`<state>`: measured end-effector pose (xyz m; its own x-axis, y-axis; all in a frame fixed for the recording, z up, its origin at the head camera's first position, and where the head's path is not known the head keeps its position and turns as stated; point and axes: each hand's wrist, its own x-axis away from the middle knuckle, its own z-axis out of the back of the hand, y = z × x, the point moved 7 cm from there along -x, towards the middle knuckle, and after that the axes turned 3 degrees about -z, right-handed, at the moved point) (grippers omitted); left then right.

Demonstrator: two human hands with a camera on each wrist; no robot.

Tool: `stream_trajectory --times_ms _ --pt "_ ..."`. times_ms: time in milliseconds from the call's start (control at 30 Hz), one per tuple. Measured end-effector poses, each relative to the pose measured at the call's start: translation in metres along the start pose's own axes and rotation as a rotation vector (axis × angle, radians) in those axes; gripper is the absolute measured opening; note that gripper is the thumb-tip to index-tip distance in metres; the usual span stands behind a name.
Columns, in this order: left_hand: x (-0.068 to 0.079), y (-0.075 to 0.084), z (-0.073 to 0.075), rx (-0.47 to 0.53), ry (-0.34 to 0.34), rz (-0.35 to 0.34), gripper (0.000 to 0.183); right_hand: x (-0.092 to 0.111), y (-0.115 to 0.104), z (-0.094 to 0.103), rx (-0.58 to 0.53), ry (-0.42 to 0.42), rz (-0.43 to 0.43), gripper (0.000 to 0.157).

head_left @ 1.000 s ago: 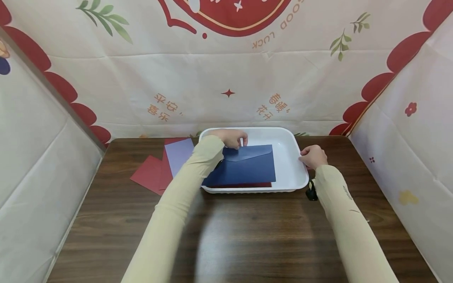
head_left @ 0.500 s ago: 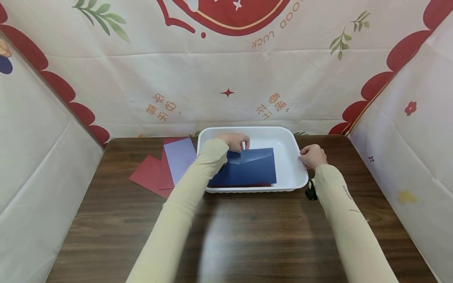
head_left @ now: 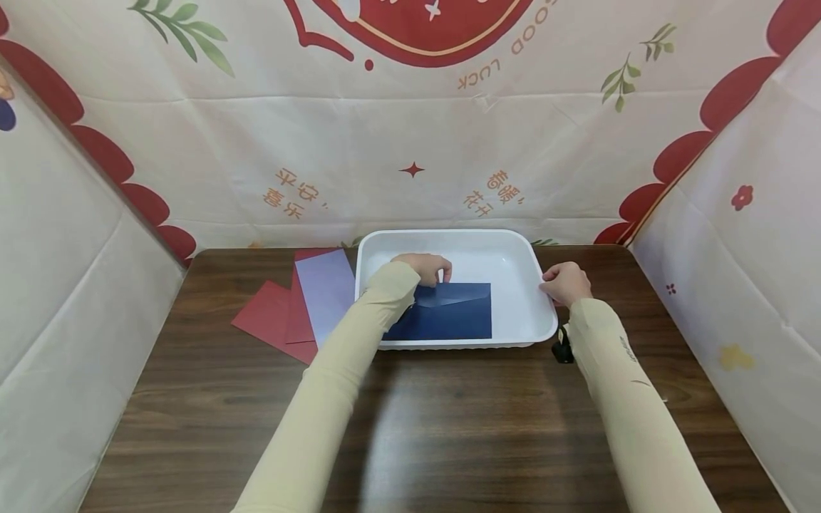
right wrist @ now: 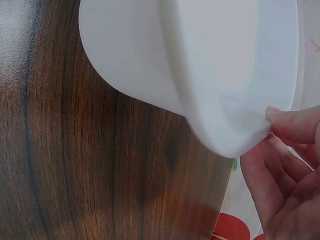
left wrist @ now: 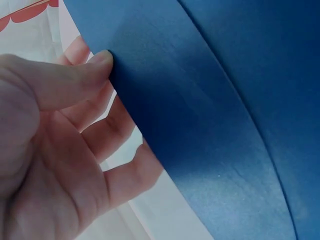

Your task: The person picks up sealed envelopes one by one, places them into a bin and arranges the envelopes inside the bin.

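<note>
A dark blue envelope (head_left: 455,313) lies low inside the white tray (head_left: 513,246), toward its front left. My left hand (head_left: 426,267) pinches the envelope's far edge. In the left wrist view the thumb presses on the blue envelope (left wrist: 165,100) near its flap, with the other fingers behind it. My right hand (head_left: 567,283) grips the tray's right rim. The right wrist view shows thumb and fingers pinching the rim of the white tray (right wrist: 215,125). The left sleeve covers the envelope's left end.
Left of the tray, red envelopes (head_left: 266,317) and a lavender envelope (head_left: 323,288) overlap on the brown wooden table (head_left: 449,427). A printed cloth backdrop (head_left: 385,157) stands behind the table, and white side panels flank it.
My left hand has lowered the blue envelope toward the front of the tray. The red strip beneath its front edge is now hidden. The right hand stays on the rim.
</note>
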<state>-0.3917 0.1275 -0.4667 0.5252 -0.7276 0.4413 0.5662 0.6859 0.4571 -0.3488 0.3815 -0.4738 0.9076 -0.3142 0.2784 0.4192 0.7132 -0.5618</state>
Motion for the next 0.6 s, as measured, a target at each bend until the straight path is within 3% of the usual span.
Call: stream_trajectory --times_ms 600 --pt "0.0040 0.0045 -0.0076 -0.067 0.059 0.009 0.030 0.0017 0.0054 -0.0042 -0.017 0.009 0.009 0.029"
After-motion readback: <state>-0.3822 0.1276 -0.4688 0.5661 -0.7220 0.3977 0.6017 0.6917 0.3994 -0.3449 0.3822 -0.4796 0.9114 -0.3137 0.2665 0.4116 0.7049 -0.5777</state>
